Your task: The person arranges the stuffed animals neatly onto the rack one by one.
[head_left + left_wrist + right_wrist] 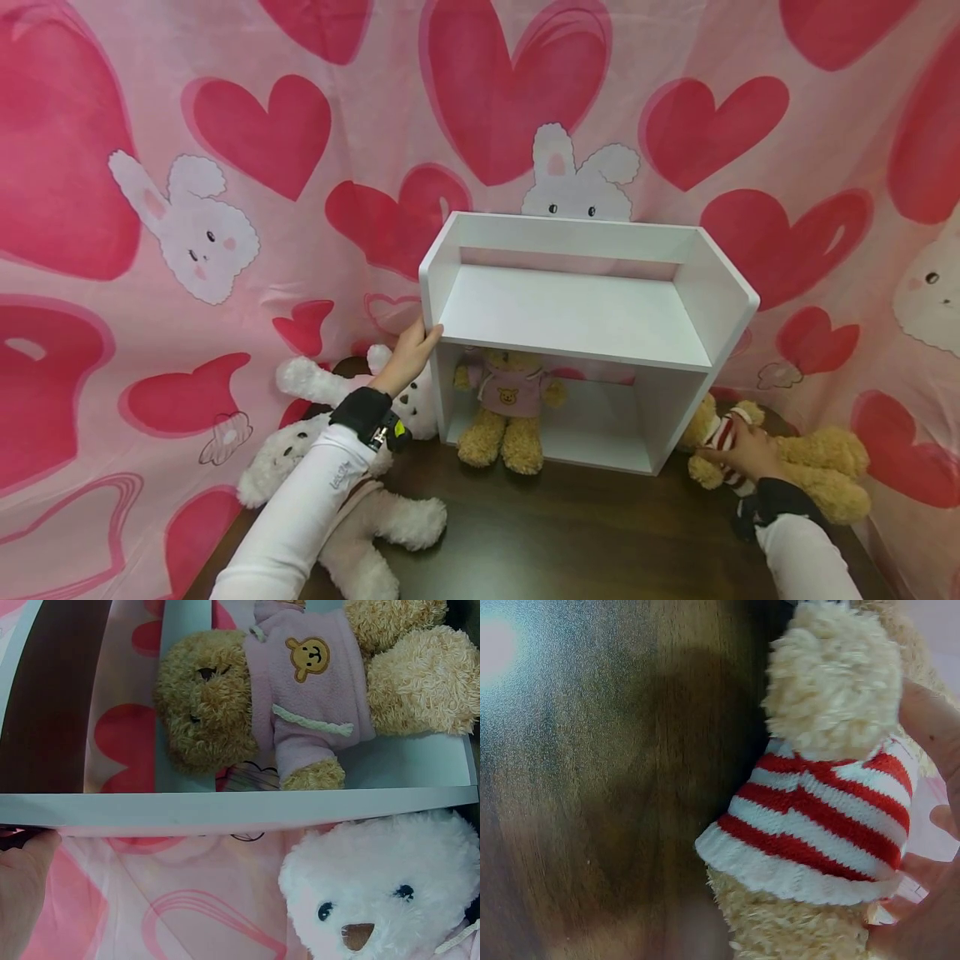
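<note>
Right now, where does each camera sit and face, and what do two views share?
Head: on the person's head, facing forward and down at the white shelf; left hand, right hand and both white sleeves show.
Left wrist: on that wrist, facing the shelf's side panel, the bear in pink and a white plush toy; part of the left hand shows.
Right wrist: on that wrist, facing the striped bear and dark tabletop; part of the right hand shows.
Shared by head and left wrist: the bear in pink.
</note>
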`<state>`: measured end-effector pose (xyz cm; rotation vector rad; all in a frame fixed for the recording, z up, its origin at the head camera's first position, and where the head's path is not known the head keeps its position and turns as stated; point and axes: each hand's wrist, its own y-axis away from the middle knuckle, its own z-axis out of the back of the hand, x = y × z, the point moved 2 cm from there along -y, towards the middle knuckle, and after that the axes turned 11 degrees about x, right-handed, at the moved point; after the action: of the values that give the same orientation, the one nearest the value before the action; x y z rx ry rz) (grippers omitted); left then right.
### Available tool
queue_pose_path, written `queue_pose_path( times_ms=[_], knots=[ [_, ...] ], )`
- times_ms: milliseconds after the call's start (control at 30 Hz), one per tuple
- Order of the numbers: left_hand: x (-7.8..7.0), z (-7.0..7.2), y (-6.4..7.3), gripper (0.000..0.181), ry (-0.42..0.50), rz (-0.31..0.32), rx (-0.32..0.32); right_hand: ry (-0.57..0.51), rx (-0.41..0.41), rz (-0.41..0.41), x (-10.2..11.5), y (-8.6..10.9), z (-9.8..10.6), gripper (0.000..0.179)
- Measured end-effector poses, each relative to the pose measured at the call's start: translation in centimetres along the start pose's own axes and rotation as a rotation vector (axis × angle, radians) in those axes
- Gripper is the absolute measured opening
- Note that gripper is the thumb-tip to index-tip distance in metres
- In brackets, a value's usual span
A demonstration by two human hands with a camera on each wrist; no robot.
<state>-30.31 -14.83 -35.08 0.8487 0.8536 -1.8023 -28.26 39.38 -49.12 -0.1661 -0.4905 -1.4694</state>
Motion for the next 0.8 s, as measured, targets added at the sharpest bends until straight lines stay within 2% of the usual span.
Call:
queue_pose_path(
  times_ms=[33,167,200,267,367,667,800],
  knots=[
    [-0.5,0.0,0.3,0.053,0.001,-0.001,0.002,0.001,0.003,0.004,0.0,0.0,-0.1,0.105],
    [-0.5,0.0,0.3,0.053,0.002,-0.006,-0.002,-0.018,0.05,-0.026,0.3,0.1,-0.5,0.115],
    [-0.5,0.0,0.2,0.053,0.005,0.0,-0.003,-0.025,0.064,-0.034,0.4,0.1,-0.5,0.119],
    [0.6,-0.1,-0.3,0.054,0.001,-0.007,-0.01,-0.046,0.098,-0.068,0.8,0.3,-0.5,0.125],
    [0.6,-0.1,-0.2,0.054,0.001,-0.009,-0.01,-0.076,0.127,-0.098,1.4,0.7,-0.4,0.128],
    [0.6,-0.1,-0.2,0.054,-0.014,-0.008,-0.015,-0.119,0.175,-0.164,1.7,1.4,-0.7,0.126],
    [0.5,-0.1,-0.3,0.053,-0.011,-0.007,-0.019,-0.096,0.131,-0.18,1.2,1.2,-1.2,0.118]
  ],
)
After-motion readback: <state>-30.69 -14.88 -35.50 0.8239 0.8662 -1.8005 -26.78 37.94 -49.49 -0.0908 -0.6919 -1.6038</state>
